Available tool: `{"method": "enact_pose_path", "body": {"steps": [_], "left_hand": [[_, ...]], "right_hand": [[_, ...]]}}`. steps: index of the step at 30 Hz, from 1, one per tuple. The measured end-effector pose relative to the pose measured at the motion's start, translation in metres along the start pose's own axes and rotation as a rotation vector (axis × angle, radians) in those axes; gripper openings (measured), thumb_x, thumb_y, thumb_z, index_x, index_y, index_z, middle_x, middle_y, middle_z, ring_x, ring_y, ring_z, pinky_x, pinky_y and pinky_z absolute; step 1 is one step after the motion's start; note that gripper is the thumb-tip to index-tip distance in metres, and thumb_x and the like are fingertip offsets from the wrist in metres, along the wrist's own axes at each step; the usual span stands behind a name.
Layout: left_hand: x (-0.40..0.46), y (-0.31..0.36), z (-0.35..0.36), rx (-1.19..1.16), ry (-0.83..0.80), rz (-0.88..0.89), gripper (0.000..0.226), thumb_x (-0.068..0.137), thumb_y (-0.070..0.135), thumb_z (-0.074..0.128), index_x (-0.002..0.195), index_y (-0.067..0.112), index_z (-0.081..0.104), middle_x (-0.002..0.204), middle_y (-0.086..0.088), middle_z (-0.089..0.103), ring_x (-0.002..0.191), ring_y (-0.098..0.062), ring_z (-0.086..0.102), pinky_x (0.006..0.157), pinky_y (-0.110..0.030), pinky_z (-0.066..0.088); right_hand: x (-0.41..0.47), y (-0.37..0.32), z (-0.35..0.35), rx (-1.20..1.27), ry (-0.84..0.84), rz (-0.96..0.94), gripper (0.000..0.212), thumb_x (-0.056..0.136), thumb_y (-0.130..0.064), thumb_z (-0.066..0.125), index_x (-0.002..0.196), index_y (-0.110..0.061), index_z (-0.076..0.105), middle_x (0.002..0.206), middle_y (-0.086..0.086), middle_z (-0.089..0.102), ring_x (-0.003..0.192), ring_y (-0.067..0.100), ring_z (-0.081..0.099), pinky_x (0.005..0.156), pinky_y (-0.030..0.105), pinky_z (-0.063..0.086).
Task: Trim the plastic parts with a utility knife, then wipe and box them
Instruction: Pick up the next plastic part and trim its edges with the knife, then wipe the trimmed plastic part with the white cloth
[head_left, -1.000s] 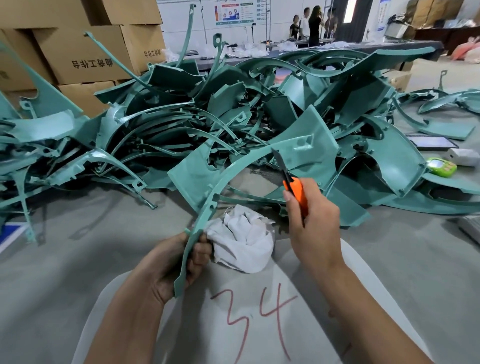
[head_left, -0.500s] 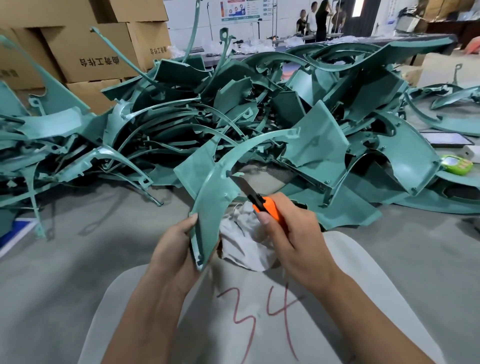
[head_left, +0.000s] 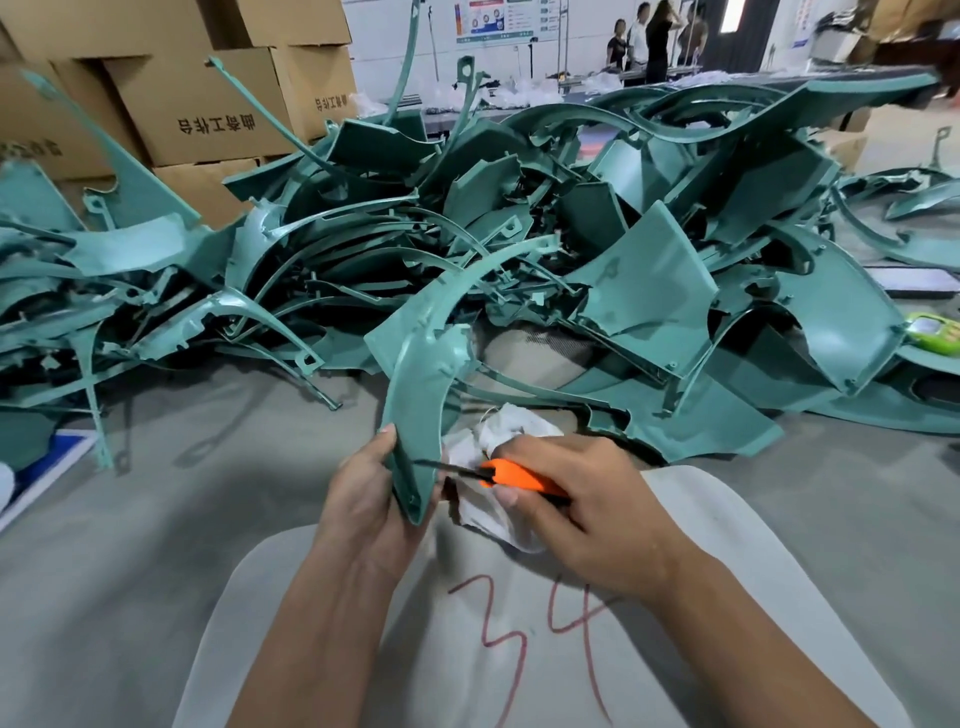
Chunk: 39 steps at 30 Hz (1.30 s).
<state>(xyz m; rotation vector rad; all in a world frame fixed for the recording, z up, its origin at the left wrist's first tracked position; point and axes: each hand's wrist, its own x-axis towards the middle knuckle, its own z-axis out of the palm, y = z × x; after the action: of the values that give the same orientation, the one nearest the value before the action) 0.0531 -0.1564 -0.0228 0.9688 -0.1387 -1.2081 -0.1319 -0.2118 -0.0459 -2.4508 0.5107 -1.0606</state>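
My left hand (head_left: 366, 499) grips the lower end of a curved teal plastic part (head_left: 418, 384), which arcs up and to the right. In my right hand (head_left: 576, 506) is an orange utility knife (head_left: 511, 477); its dark blade points left and touches the part's near edge just above my left thumb. A crumpled white rag (head_left: 493, 441) lies behind and under the knife, partly hidden by my right hand.
A big heap of teal plastic parts (head_left: 649, 291) fills the grey table (head_left: 156, 519) ahead. Cardboard boxes (head_left: 202, 109) are stacked at the back left. A white cloth marked 34 (head_left: 519, 649) lies in front of me. A green device (head_left: 932, 332) sits at the right edge. People stand far back.
My right hand has brought the knife down and left, from up by the part's arc to its lower edge. My left hand has turned the part and shifted its grip.
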Motion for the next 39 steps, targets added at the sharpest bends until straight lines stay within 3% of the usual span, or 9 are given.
{"method": "enact_pose_path", "body": {"steps": [5,11,15,22,27,30,32,34,39], "left_hand": [[0.003,0.006,-0.004,-0.031,0.052,0.115,0.042,0.110,0.035,0.043,0.139,0.007,0.056,0.086,-0.008,0.066,0.054,-0.014,0.063,0.045,-0.018,0.050],[0.004,0.014,-0.011,-0.150,0.038,0.166,0.050,0.105,0.050,0.046,0.142,0.017,0.056,0.080,0.001,0.059,0.056,-0.009,0.058,0.047,-0.016,0.048],[0.005,0.016,-0.016,-0.183,0.030,0.165,0.039,0.105,0.050,0.050,0.130,0.021,0.058,0.077,0.001,0.058,0.052,-0.009,0.058,0.046,-0.016,0.048],[0.003,0.012,-0.012,-0.136,0.044,0.249,0.058,0.096,0.052,0.061,0.145,0.023,0.057,0.114,-0.001,0.072,0.068,-0.009,0.069,0.054,-0.019,0.054],[-0.001,0.010,-0.009,-0.106,0.018,0.329,0.068,0.080,0.041,0.073,0.144,0.024,0.054,0.129,-0.006,0.072,0.107,-0.028,0.074,0.064,-0.033,0.062],[0.000,0.006,-0.007,-0.095,0.004,0.338,0.069,0.079,0.040,0.073,0.143,0.024,0.053,0.130,-0.007,0.071,0.109,-0.031,0.073,0.066,-0.035,0.062],[0.001,0.002,-0.006,-0.097,-0.008,0.348,0.062,0.085,0.036,0.071,0.143,0.023,0.053,0.129,-0.008,0.071,0.110,-0.032,0.072,0.068,-0.037,0.063],[0.001,-0.004,-0.004,-0.061,-0.032,0.342,0.054,0.088,0.033,0.069,0.140,0.024,0.055,0.125,-0.006,0.073,0.110,-0.033,0.072,0.071,-0.040,0.064],[-0.007,-0.031,0.013,0.038,-0.051,0.382,0.057,0.078,0.021,0.075,0.133,0.019,0.059,0.122,-0.006,0.074,0.110,-0.035,0.072,0.086,-0.055,0.061]], "right_hand": [[0.000,0.007,-0.018,-0.006,0.284,0.120,0.033,0.105,-0.039,0.055,0.075,-0.026,0.051,0.060,-0.013,0.044,0.053,0.012,0.048,0.052,0.027,0.036],[-0.006,0.032,-0.033,-0.642,0.255,0.816,0.024,0.097,-0.045,0.066,0.094,-0.021,0.067,0.084,0.005,0.067,0.085,0.035,0.058,0.071,0.042,0.048],[0.002,0.012,-0.021,-0.497,0.408,0.451,0.031,0.096,-0.048,0.066,0.105,-0.019,0.070,0.102,0.000,0.060,0.101,0.023,0.049,0.086,0.038,0.043],[0.006,-0.005,0.017,-0.488,-0.279,0.376,0.057,0.084,-0.067,0.065,0.134,-0.042,0.053,0.120,-0.010,0.048,0.116,0.016,0.041,0.092,0.034,0.047],[0.004,0.000,0.007,0.047,0.203,0.379,0.019,0.080,-0.001,0.065,0.082,-0.020,0.061,0.078,-0.008,0.061,0.071,0.011,0.053,0.061,0.027,0.042],[0.005,0.002,-0.011,1.178,0.443,0.681,0.011,0.083,-0.009,0.063,0.090,-0.011,0.071,0.081,0.005,0.067,0.063,0.013,0.058,0.051,0.020,0.047],[0.005,0.002,-0.020,1.612,0.412,0.819,0.013,0.087,-0.025,0.053,0.081,-0.014,0.056,0.076,0.001,0.034,0.053,0.006,0.026,0.040,0.011,0.016],[0.006,0.002,-0.020,1.687,0.382,0.839,0.012,0.089,-0.024,0.047,0.084,-0.019,0.037,0.079,0.001,0.014,0.049,0.005,0.016,0.036,0.013,0.005],[0.011,-0.014,0.002,1.303,0.380,0.847,0.048,0.101,0.012,0.038,0.112,-0.024,0.068,0.062,0.004,0.065,0.036,0.010,0.053,0.033,0.017,0.042]]}}
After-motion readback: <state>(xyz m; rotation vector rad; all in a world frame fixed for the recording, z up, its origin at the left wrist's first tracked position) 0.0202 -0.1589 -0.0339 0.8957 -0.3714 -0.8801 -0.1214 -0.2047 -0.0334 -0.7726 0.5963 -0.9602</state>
